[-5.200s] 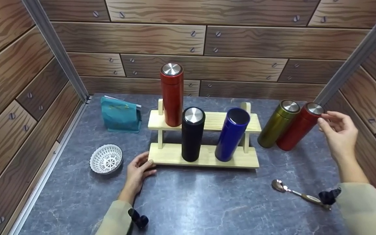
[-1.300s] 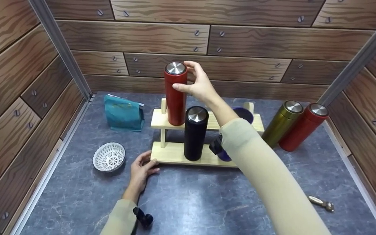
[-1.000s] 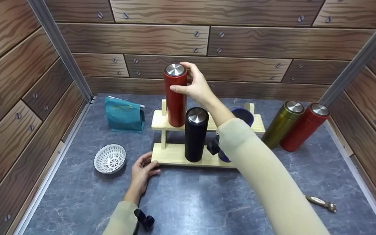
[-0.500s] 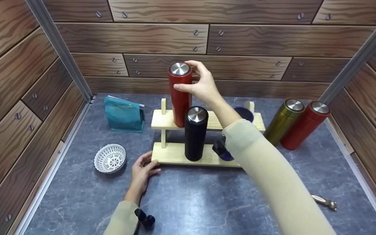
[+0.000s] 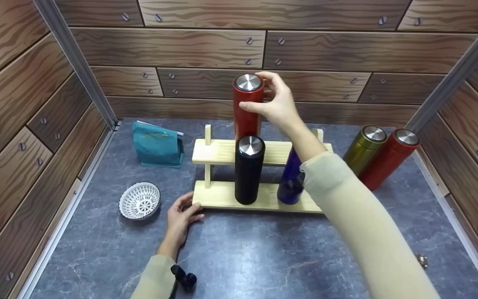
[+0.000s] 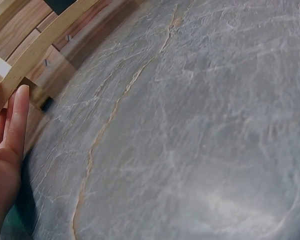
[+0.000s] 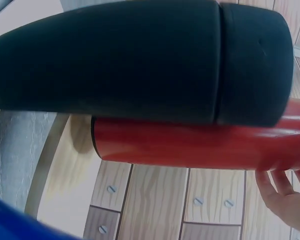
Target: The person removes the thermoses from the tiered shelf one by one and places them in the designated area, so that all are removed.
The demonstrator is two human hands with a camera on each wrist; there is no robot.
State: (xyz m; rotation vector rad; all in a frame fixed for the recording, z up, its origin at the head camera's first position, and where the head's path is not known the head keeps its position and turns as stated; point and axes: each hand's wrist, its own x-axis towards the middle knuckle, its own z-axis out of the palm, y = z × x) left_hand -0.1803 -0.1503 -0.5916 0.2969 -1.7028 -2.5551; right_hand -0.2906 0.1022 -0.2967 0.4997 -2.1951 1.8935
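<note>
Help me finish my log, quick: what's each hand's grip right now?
Left hand: closed, pinching the lower left corner of the wooden stand.
Right hand: closed, holding the upper part of the red bottle behind the black bottle.

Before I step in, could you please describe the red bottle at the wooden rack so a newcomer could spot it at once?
Find the two-tier wooden rack near the centre. Behind the black bottle on its lower shelf rises a tall red bottle. Unlike the other red bottle, beside the green bottle, it is held in the right hand.
</note>
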